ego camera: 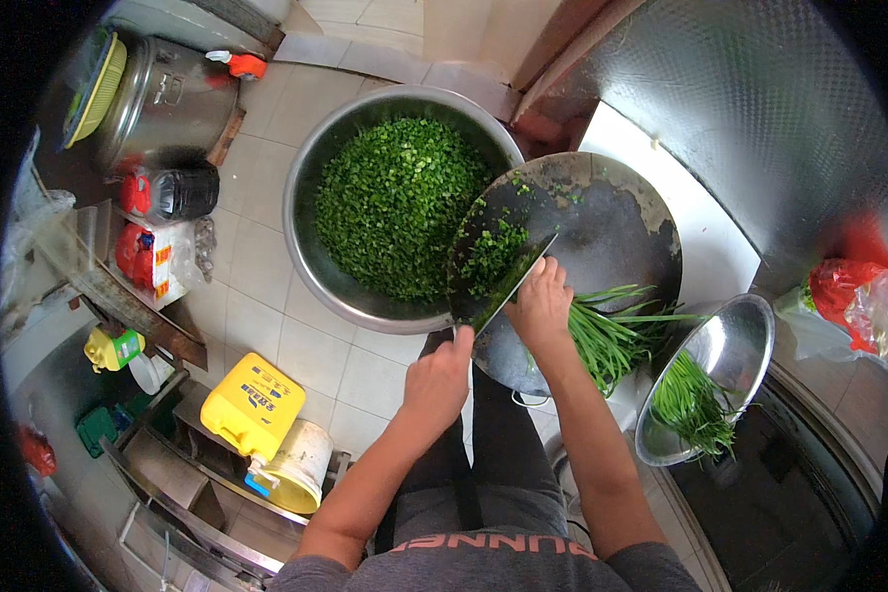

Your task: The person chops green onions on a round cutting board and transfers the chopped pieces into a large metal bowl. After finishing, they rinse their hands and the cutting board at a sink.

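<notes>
My left hand (438,381) grips the handle of a cleaver (514,287), whose blade stands tilted on a round, dark chopping block (607,229). The fingers of my right hand (544,303) are bent against the blade near its upper edge. Finely chopped green chives (497,248) lie on the block on the blade's left side. Beside my right wrist, uncut chives (610,337) spread over the block's near right part. A large steel basin (303,296) with a heap of chopped greens (403,214) adjoins the block's left edge.
A tilted steel bowl (747,333) with long chives (692,407) is at the right. A white board (710,222) shows behind the block. Left are a yellow jug (255,403), a white bucket (307,459), a dark bottle (185,194) and a large steel pot (185,103) on the tiled floor.
</notes>
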Available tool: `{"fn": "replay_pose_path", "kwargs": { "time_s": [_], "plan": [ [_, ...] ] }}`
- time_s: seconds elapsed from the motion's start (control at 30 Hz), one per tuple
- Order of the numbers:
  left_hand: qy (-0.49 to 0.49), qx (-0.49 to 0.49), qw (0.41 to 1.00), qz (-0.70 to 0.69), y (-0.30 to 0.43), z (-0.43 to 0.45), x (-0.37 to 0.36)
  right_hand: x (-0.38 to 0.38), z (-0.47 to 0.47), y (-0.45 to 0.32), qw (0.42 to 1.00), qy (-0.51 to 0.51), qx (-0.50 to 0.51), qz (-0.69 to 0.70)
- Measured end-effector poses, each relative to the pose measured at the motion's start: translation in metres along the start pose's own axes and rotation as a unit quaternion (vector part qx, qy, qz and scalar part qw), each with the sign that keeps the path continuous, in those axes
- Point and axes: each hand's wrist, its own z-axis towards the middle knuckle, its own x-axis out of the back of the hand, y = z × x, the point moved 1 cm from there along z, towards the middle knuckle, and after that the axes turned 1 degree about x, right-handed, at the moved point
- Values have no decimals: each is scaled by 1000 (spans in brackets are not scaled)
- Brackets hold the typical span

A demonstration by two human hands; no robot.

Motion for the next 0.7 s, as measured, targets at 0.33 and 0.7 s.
{"fn": "replay_pose_path", "kwargs": {
  "time_s": [0.33,0.7],
  "plan": [
    [44,25,995,-83,-30,45,-23,1,-7,5,992,21,118,-39],
    [157,-12,983,-90,-14,26,24,26,1,-10,987,97,117,-46]
  ]
}}
